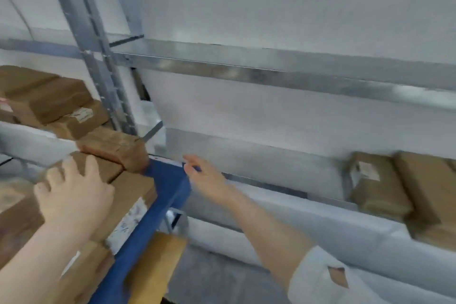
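Steel rack point(246, 74) | 2 parcels point(377, 180) past R hand point(204, 175), fingers loose, empty | L hand point(74, 192) spread on cart parcel point(108, 170)

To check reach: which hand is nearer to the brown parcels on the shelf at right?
Right. The right hand is by the blue frame corner, left of the parcels; the left hand rests on a stacked parcel farther left.

The brown parcel point(106, 171) is partly covered by the left hand point(74, 192); the label point(128, 219) is blurred and cannot be read.
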Motion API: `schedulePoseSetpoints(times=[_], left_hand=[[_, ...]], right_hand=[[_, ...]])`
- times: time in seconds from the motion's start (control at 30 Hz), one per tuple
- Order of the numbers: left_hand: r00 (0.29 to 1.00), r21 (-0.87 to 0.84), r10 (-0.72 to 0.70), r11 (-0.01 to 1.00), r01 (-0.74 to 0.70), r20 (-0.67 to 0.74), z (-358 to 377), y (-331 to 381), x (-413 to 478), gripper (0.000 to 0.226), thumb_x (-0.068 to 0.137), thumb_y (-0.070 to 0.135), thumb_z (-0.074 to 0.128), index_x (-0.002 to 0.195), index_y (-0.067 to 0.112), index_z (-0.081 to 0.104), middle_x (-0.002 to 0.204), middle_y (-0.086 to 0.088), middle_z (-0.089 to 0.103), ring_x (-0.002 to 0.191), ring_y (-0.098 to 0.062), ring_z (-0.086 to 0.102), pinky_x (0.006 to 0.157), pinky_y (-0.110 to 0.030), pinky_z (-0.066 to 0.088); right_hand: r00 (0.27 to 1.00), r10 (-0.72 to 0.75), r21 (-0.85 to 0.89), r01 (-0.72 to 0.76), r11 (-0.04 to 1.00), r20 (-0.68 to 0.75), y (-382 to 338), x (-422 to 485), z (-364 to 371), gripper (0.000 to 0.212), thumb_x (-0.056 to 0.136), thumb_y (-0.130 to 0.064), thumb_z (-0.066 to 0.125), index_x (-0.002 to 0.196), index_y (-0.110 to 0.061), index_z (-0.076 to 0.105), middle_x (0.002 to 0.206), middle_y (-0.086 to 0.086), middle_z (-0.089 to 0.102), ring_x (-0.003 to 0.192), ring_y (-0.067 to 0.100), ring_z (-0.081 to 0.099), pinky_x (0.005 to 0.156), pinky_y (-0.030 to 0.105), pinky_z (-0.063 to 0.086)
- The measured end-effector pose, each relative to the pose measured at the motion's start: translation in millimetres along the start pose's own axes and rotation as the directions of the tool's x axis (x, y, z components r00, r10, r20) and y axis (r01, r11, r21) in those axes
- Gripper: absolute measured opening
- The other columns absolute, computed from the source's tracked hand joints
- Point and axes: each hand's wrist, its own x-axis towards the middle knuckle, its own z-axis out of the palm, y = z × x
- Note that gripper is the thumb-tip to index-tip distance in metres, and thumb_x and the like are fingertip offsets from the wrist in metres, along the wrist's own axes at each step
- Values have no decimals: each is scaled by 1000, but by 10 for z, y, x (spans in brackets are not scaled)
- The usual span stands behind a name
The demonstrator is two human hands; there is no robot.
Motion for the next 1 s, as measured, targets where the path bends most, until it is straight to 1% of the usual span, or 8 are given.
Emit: schedulePoseSetpoints(times=[0.13, 0.37, 0.43, 0.53, 0.67, 0.8, 0.9, 1.0], left_hand=[[949, -159, 314, 938, -309, 11, 227, 1215, -139, 66, 72, 17, 73, 133, 6, 50, 130, -31, 44, 119, -50, 37, 94, -63, 29], [718, -306, 646, 760, -573, 261, 340, 3310, -896, 74, 92, 49, 40, 150, 33, -3, 159, -4, -1, 145, -30, 0, 114, -53, 9], [650, -395, 700, 709, -585, 296, 322, 3800, -1074, 74, 92, 48, 41, 149, 36, -4, 160, -1, -5, 146, -28, -3, 115, -53, 5], [576, -481, 761, 641, -599, 297, 363, 4498, -1287, 71, 93, 46, 41, 149, 38, 0, 160, 3, -4, 146, -26, 1, 115, -52, 7], [563, -553, 770, 621, -555, 300, 624, 5244, -1491, 63, 95, 45, 37, 149, 38, 5, 161, 5, 1, 146, -25, 7, 115, -51, 13], [555, -621, 767, 614, -488, 322, 952, 5690, -1583, 56, 98, 41, 32, 150, 37, 10, 160, 6, 4, 144, -24, 15, 113, -47, 23], [512, -706, 798, 560, -433, 319, 1152, 5898, -1581, 52, 100, 36, 30, 150, 34, 14, 160, 6, 6, 143, -20, 21, 115, -40, 25], [496, -818, 822, 473, -326, 278, 1273, 6080, -1533, 52, 101, 26, 34, 151, 28, 18, 159, 8, 7, 141, -14, 25, 106, -19, 24]], right_hand=[[956, 134, 50, -125, 991, -260, 452, -671, -1139, 41, 98, -39, 41, 139, -30, 43, 143, -4, 45, 118, 9, 49, 89, 16, 37], [723, 309, 132, -292, 947, -618, 1139, -1955, -2775, 38, 97, -37, 45, 134, -32, 47, 138, -3, 50, 121, 12, 48, 97, 28, 40], [680, 337, 148, -322, 935, -651, 1323, -2224, -3096, 39, 96, -38, 45, 135, -31, 47, 137, -4, 52, 120, 12, 49, 94, 27, 40], [700, 333, 111, -344, 933, -631, 1662, -2380, -3434, 43, 97, -40, 42, 140, -34, 40, 141, -9, 47, 119, 6, 46, 91, 22, 35], [729, 326, 16, -397, 918, -602, 2167, -2154, -3695, 45, 97, -30, 42, 142, -34, 37, 144, -8, 37, 97, -3, 49, 75, 14, 41], [688, 379, -29, -502, 864, -618, 2587, -1848, -3819, 45, 96, -20, 41, 141, -26, 38, 151, 1, 29, 130, 23, 38, 102, 40, 41], [637, 399, -44, -563, 825, -660, 2775, -1699, -3837, 47, 95, -17, 41, 141, -25, 38, 155, 4, 21, 136, 24, 31, 103, 38, 40], [639, 389, -95, -588, 803, -664, 2900, -1587, -3839, 50, 94, -16, 43, 142, -28, 36, 158, 3, 13, 142, 24, 19, 104, 37, 36]])
